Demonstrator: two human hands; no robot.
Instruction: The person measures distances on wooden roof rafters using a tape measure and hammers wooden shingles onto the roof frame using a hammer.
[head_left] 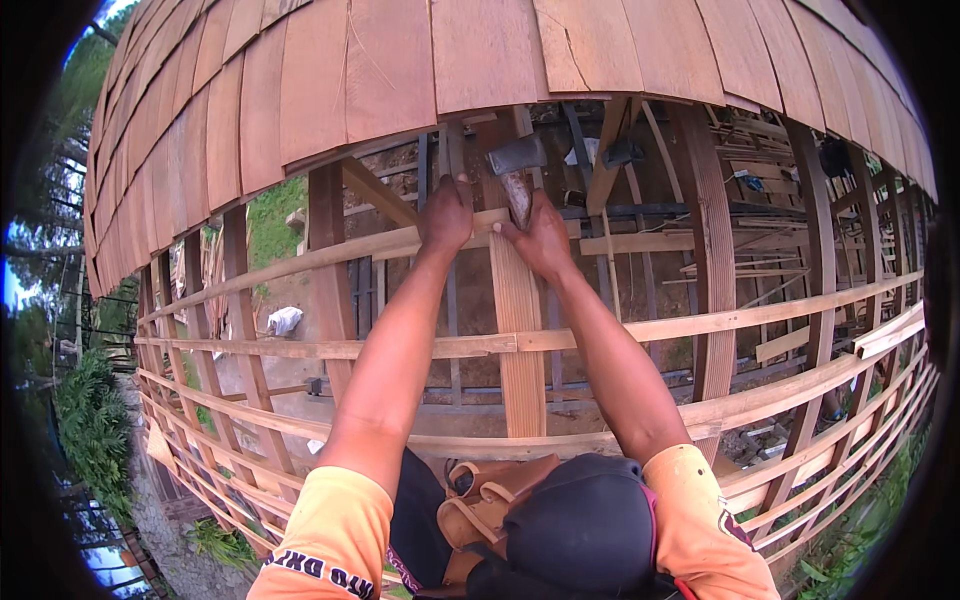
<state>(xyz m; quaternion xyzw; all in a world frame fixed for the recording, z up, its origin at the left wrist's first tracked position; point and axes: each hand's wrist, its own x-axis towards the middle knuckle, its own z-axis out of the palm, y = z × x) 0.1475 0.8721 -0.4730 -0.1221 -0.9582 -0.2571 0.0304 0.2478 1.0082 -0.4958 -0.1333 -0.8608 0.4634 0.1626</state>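
Black clothing [580, 510] bulges nearest us, with a tan leather tool pouch [492, 500] beside it, worn close, we judge, so that small gear stays within reach. Ahead, our right hand [541, 237] is closed around the handle of a hammer [516, 156], possibly a hatchet, whose grey head points up and away, just below the edge of the wooden shingles [390, 65]. Our left hand [446, 215] is curled at the upper batten [340, 258], perhaps to steady it near its end against the upright post [519, 375]; we cannot tell whether the fingers really grip it. Both arms reach over the lower battens [640, 330], which cross the posts in rows, presumably spaced so as to carry a covering. As for writing, we see dark lettering across the left orange sleeve [330, 530] and part of a dark print on the right one; we make out no label on the hammer.
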